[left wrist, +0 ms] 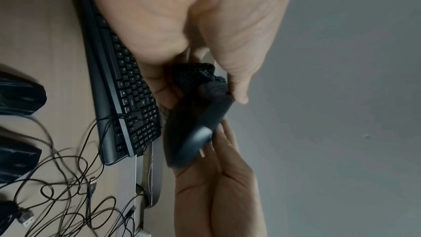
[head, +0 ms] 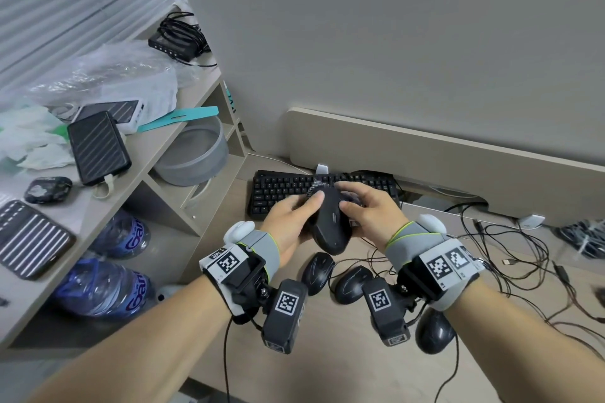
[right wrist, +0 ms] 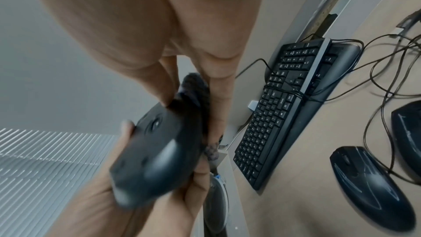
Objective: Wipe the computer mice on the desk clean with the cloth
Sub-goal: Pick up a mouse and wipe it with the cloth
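A black computer mouse (head: 330, 226) is held in the air in front of the keyboard, between both hands. My left hand (head: 294, 219) grips its left side, thumb across the top. My right hand (head: 370, 209) pinches a dark grey cloth (right wrist: 196, 87) against the mouse's far end; in the head view only a corner of the cloth (head: 313, 187) shows past my left thumb. The left wrist view shows the cloth (left wrist: 196, 74) bunched above the mouse (left wrist: 193, 132). Three more black mice (head: 317, 273) (head: 353, 283) (head: 435, 334) lie on the desk (head: 327, 370) below my wrists.
A black keyboard (head: 281, 186) lies behind the hands, against a beige panel. Tangled cables (head: 510, 249) spread over the desk's right side. A shelf unit (head: 170, 180) at the left holds power banks, plastic bags, a grey bowl and water bottles.
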{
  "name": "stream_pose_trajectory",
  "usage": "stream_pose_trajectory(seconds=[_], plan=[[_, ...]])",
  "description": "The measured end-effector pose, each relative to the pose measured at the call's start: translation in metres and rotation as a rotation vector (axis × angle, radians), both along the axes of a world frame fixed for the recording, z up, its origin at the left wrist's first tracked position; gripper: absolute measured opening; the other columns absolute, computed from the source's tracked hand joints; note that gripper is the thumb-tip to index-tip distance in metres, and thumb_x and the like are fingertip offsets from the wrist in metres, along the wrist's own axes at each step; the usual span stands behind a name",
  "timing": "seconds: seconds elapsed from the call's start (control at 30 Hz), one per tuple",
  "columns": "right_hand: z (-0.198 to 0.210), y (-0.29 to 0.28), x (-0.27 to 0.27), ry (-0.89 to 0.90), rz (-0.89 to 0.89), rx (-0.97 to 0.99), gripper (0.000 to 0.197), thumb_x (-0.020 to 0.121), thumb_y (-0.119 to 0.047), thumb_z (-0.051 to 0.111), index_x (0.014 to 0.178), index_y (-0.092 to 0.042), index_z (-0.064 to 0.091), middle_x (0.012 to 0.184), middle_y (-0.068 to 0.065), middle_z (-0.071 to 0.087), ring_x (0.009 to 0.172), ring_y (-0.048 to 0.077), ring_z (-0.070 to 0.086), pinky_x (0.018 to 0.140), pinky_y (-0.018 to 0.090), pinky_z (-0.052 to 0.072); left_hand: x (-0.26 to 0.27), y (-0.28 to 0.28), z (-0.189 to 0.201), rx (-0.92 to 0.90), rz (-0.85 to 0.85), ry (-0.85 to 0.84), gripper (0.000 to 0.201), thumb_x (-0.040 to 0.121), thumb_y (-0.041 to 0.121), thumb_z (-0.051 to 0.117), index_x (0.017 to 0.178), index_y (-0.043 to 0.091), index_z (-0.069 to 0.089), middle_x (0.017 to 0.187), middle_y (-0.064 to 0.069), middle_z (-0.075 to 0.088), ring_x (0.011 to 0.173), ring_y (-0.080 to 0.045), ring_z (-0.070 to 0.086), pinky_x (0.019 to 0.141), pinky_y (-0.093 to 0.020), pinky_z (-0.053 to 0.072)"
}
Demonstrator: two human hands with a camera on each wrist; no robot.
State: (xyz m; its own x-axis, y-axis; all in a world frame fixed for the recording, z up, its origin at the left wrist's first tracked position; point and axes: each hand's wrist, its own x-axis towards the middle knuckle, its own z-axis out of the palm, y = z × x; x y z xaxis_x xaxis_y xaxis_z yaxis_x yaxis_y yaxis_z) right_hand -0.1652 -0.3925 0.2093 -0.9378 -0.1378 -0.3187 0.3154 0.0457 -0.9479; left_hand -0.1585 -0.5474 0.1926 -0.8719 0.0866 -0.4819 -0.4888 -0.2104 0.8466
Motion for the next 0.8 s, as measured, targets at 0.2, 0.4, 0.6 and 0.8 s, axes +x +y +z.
stream_pose_trajectory(seconds=[0.2,0.4,0.6,0.8], plan=[[0.001,0.002,0.010,-0.043,0.042,0.004,0.043,0.080,-0.024,0.070,0.118,-0.018,0.051,0.108,0.001,0.063,0.095,0.016,0.062,0.068,0.043,0.056,-0.007,0.005,-0.002,-0.097,0.025,0.080,0.015,0.088,0.021,0.070,0.085,0.010,0.060,0.085,-0.013,0.065,0.080,-0.023,0.064,0.070,-0.031,0.055],[-0.001,0.010,0.004,0.011,0.041,0.111,0.065,0.065,-0.021,0.081,0.120,-0.032,0.047,0.105,-0.010,0.060,0.097,0.009,0.060,0.091,0.039,0.050,-0.010,0.011,0.005,-0.137,-0.010,0.174,0.030,0.095,0.026,0.061,0.087,-0.003,0.060,0.079,-0.014,0.060,0.075,-0.023,0.061,0.065,-0.031,0.058],[0.001,0.014,0.000,-0.071,-0.074,-0.077,0.058,0.068,-0.007,0.063,0.123,-0.025,0.055,0.095,0.012,0.063,0.078,0.032,0.060,0.076,0.049,0.049,-0.001,0.019,0.007,-0.202,-0.092,0.187,0.010,0.091,0.019,0.064,0.085,0.017,0.056,0.093,-0.017,0.057,0.068,-0.021,0.062,0.058,-0.030,0.051],[-0.002,0.012,0.005,-0.064,-0.056,-0.160,0.054,0.075,-0.005,0.063,0.125,-0.022,0.053,0.102,0.011,0.064,0.074,0.030,0.059,0.064,0.044,0.051,-0.016,0.023,0.023,-0.296,-0.036,0.282,0.015,0.077,0.034,0.069,0.091,0.027,0.066,0.107,-0.028,0.063,0.081,-0.027,0.062,0.061,-0.033,0.052]])
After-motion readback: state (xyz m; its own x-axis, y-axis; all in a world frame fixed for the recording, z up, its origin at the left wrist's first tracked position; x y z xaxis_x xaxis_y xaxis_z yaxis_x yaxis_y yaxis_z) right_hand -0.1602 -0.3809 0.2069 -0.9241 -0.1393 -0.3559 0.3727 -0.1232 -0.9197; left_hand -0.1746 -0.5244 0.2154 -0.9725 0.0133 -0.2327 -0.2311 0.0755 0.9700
